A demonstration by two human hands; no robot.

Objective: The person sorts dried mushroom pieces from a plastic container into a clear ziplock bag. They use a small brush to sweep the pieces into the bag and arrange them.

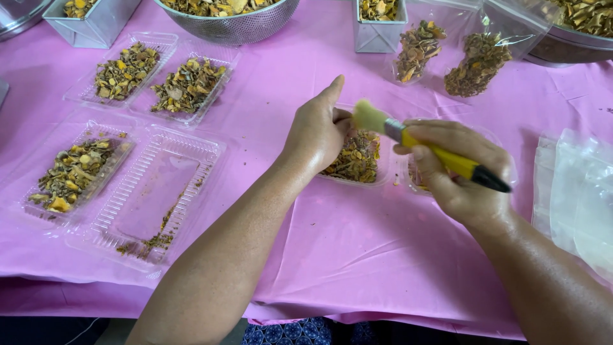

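Observation:
My right hand (456, 169) grips a small paintbrush (421, 144) with a yellow and black handle and pale bristles. The bristles point left toward my left hand (316, 131). The fingers of that hand curl down onto the rim of a clear plastic tray (383, 172) holding dried brown and yellow pieces (357, 160). A second clear tray lies mostly hidden under my right hand. Both trays rest on a pink tablecloth (357, 249).
Clear trays of dried pieces (124, 70) (188, 86) (73, 176) lie at the left, beside an almost empty tray (153, 198). A metal colander (233, 16), square tins (380, 22) and two filled plastic bags (418, 51) (479, 61) stand at the back. Empty bags (578, 191) lie at the right.

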